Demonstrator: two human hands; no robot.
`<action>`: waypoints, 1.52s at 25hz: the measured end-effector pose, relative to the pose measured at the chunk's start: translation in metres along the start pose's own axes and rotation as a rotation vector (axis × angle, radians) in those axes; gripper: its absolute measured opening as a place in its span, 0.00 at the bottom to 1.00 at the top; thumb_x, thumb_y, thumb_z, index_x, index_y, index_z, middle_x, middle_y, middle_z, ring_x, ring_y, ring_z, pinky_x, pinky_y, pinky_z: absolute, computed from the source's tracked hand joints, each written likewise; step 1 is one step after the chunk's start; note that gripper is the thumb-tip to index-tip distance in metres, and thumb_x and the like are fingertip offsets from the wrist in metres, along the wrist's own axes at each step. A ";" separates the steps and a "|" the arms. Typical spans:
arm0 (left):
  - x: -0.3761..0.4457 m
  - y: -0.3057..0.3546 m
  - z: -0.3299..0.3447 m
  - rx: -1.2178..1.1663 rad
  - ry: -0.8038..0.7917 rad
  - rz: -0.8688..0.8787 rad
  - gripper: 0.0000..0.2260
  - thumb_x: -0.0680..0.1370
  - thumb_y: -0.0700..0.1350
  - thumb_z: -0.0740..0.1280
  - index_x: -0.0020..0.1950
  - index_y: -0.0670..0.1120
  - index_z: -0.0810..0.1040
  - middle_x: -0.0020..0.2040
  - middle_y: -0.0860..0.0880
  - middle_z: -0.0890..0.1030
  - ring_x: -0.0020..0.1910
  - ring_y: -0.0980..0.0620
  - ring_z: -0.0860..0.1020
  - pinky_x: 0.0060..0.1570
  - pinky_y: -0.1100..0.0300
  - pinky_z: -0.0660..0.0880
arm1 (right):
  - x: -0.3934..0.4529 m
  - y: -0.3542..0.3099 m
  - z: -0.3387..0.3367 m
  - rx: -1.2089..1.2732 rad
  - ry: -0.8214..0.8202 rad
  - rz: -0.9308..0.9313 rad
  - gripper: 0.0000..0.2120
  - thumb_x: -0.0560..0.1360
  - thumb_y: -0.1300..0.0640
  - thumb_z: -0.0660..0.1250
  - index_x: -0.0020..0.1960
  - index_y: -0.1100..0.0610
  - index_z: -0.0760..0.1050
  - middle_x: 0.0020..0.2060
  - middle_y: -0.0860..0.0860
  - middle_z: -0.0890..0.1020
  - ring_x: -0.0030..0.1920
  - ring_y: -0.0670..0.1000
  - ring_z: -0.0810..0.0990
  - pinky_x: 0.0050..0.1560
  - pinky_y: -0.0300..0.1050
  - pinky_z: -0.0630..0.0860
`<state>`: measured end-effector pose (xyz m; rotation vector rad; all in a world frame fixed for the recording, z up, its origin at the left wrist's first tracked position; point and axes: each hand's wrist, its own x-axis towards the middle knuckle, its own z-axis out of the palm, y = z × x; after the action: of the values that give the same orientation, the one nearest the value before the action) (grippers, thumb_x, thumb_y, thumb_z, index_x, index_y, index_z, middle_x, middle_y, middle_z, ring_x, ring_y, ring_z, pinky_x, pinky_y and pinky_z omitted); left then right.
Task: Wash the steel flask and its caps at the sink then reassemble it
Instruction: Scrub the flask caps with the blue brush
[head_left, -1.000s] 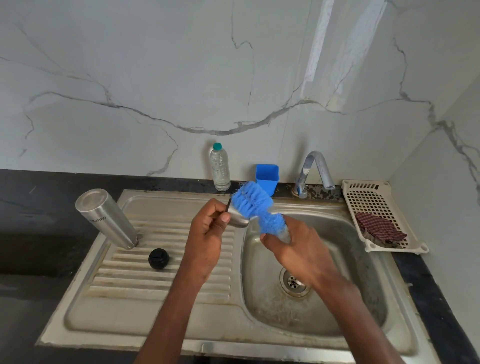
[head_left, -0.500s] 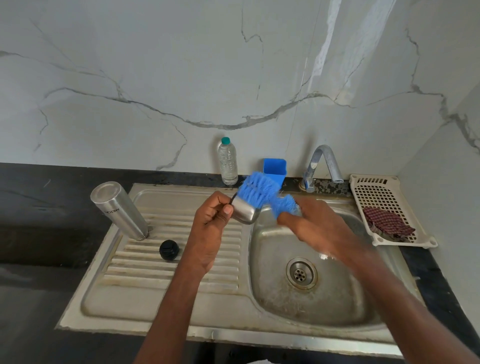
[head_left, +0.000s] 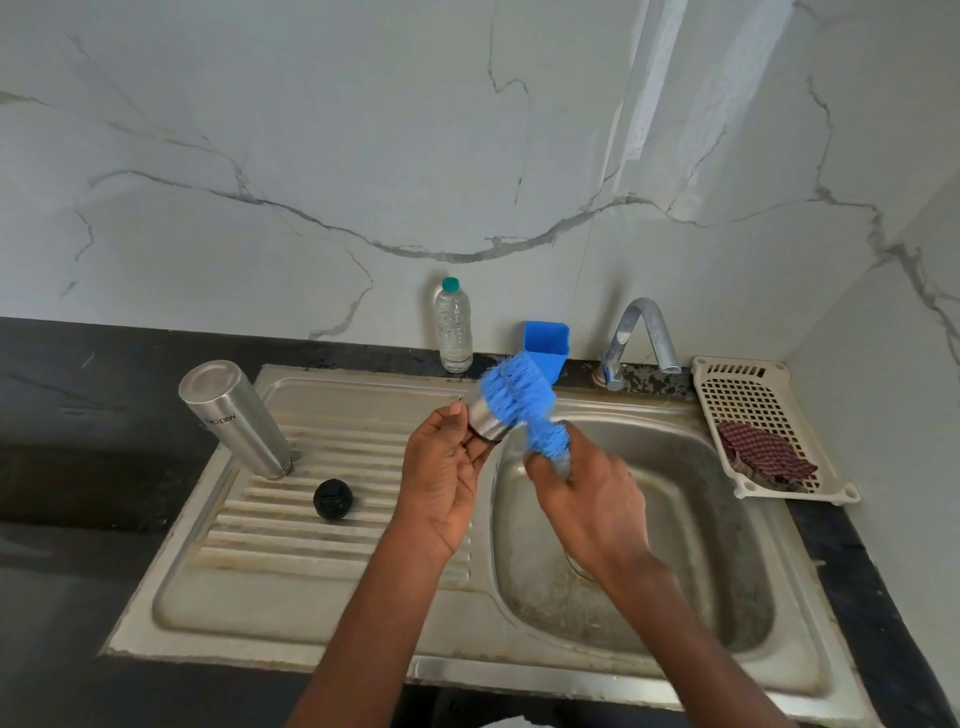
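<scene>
Only one view here, the head cam, so it all comes from that. The left hand (head_left: 441, 473) is pinching the steel cap (head_left: 485, 423) between thumb and fingertips, holding it just above the divide between the drainboard and the basin of the sink (head_left: 519, 675). The right hand (head_left: 587, 499) is wrapped around the handle of the blue brush (head_left: 519, 397), and the brush runs up and away from that hand, slanting toward the left hand, so the bristles sit right against the cap's far side. So the cap is up-left of the right hand and basically touching the brush head; that's the contact the scrubbing depends on. Looks like the cap-scrubbing step to me. The steel flask (head_left: 234, 418) stands mouth-down and leaning on the drainboard, well off to the left of the left hand, with the black inner cap (head_left: 333, 499) lying between flask and hand, nearer the left hand, which would be the natural one to grab it next.
</scene>
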<state>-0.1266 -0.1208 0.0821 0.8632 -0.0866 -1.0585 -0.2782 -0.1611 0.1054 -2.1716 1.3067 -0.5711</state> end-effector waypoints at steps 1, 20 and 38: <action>-0.001 0.002 0.001 -0.001 0.011 0.009 0.10 0.86 0.41 0.62 0.61 0.38 0.80 0.59 0.38 0.86 0.56 0.45 0.86 0.58 0.55 0.83 | 0.001 0.001 -0.002 -0.008 -0.007 -0.011 0.06 0.78 0.43 0.61 0.51 0.43 0.70 0.32 0.47 0.79 0.34 0.50 0.78 0.38 0.49 0.77; -0.002 0.031 -0.009 0.073 0.041 -0.100 0.10 0.75 0.36 0.74 0.54 0.42 0.79 0.52 0.42 0.84 0.50 0.47 0.85 0.50 0.53 0.83 | 0.004 0.015 0.012 0.309 -0.182 0.184 0.18 0.78 0.42 0.70 0.61 0.46 0.66 0.38 0.50 0.82 0.30 0.47 0.79 0.33 0.49 0.79; 0.010 0.031 -0.015 -0.006 -0.142 -0.074 0.12 0.79 0.53 0.69 0.58 0.48 0.83 0.48 0.46 0.83 0.48 0.50 0.83 0.51 0.52 0.81 | 0.010 -0.023 0.003 1.072 -0.573 0.378 0.10 0.83 0.49 0.67 0.52 0.56 0.79 0.33 0.54 0.76 0.23 0.47 0.69 0.25 0.40 0.62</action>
<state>-0.0924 -0.1135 0.0889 0.7908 -0.1713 -1.1887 -0.2565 -0.1606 0.1188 -1.0439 0.7630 -0.3232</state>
